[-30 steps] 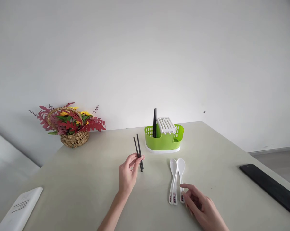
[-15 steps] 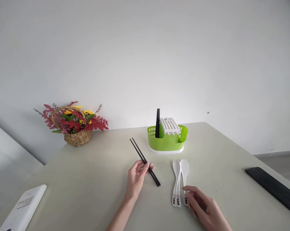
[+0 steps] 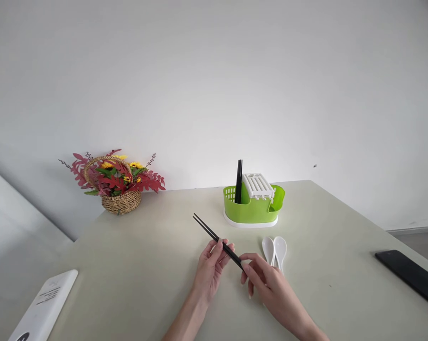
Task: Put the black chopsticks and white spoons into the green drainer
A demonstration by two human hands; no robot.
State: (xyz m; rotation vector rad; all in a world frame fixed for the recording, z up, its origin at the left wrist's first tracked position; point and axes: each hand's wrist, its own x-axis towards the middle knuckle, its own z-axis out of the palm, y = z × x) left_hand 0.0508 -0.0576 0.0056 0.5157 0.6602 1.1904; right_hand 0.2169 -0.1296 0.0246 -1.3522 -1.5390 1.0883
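My left hand (image 3: 209, 266) pinches the chopsticks (image 3: 232, 255), my right hand (image 3: 269, 285) their four-o'clock ends; I should square these lightly.

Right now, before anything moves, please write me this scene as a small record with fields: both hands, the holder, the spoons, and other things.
Left hand: holds a pair of black chopsticks, slanted
Right hand: thumb and forefinger at the near end of the same pair
Green holder: upright on the table; more black sticks stand in its left compartment
White spoons: on the table, handles mostly hidden behind the right hand
Back left: woven flower basket
Far right: long black object
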